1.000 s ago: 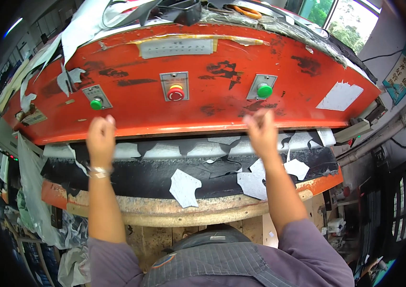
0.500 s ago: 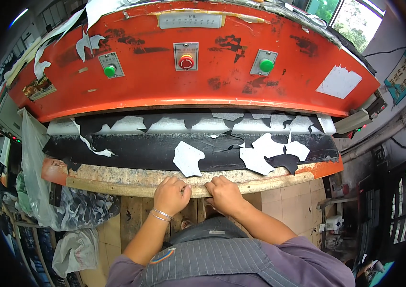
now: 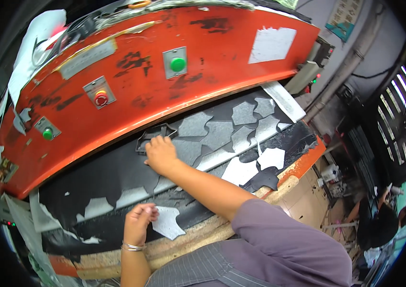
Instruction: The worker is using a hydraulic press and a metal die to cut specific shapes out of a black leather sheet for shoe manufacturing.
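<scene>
My right hand (image 3: 161, 154) reaches under the red beam and grips the near side of a dark metal cutting die (image 3: 170, 130). The die is an open angular frame lying on a black sheet (image 3: 102, 174). My left hand (image 3: 138, 221), fingers curled in, is beside the left edge of a pale cut piece (image 3: 167, 224) on the near ledge; whether it pinches the piece is unclear. Several grey cut pieces (image 3: 218, 134) lie on the bed right of the die. More pale pieces (image 3: 239, 171) and a black scrap (image 3: 264, 179) rest near the front edge.
The red press beam (image 3: 131, 81) spans above the bed, carrying green buttons (image 3: 178, 64) and a red button (image 3: 101, 98). A wooden front rail (image 3: 203, 237) borders the bed. White strips (image 3: 284, 103) lie at the bed's ends. Another person (image 3: 380, 225) is at far right.
Both hands have left the front rail. My right hand has moved forward onto the cutting die, my left beside the pale piece. The view has tilted and swung right, showing more of the bed.
</scene>
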Motion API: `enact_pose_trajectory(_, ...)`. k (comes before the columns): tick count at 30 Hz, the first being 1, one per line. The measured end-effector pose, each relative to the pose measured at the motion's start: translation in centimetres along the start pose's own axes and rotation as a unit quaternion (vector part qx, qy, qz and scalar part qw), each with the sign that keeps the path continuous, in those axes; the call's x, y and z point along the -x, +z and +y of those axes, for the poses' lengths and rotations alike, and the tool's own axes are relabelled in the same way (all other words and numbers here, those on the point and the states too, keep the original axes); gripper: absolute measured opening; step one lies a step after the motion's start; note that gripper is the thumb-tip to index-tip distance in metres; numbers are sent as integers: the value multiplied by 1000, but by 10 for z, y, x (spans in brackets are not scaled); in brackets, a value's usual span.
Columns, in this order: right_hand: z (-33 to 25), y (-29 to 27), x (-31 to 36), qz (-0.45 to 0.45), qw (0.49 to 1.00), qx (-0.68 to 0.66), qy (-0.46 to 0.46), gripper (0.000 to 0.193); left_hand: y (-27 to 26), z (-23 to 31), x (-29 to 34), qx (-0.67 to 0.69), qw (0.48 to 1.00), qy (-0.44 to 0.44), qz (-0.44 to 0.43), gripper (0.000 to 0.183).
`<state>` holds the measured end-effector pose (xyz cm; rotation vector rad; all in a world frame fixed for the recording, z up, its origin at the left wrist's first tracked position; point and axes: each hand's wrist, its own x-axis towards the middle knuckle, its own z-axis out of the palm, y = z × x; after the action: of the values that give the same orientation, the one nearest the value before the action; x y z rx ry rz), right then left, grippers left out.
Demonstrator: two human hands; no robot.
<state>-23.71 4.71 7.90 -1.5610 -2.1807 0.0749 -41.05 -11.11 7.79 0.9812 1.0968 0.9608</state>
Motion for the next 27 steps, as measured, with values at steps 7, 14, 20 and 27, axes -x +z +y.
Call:
enact_pose_trajectory(7, 39, 12, 1, 50, 981, -81, -167, 31, -3, 12, -104, 350, 930, -105, -40, 64)
enact_pose_trajectory(14, 21, -50, 142, -65, 962, -141, -224, 40, 48, -6, -72, 392, 896, -137, -158, 48)
enact_pose_trajectory(20, -16, -54, 220, 36, 955, -295, -8, 37, 99, -20, -17, 288, 936, -54, -194, 42)
enact_pose_trajectory(27, -6, -66, 241, -18, 922, -382, 64, 24, 22, 9, -92, -524, 811, 192, 176, 60)
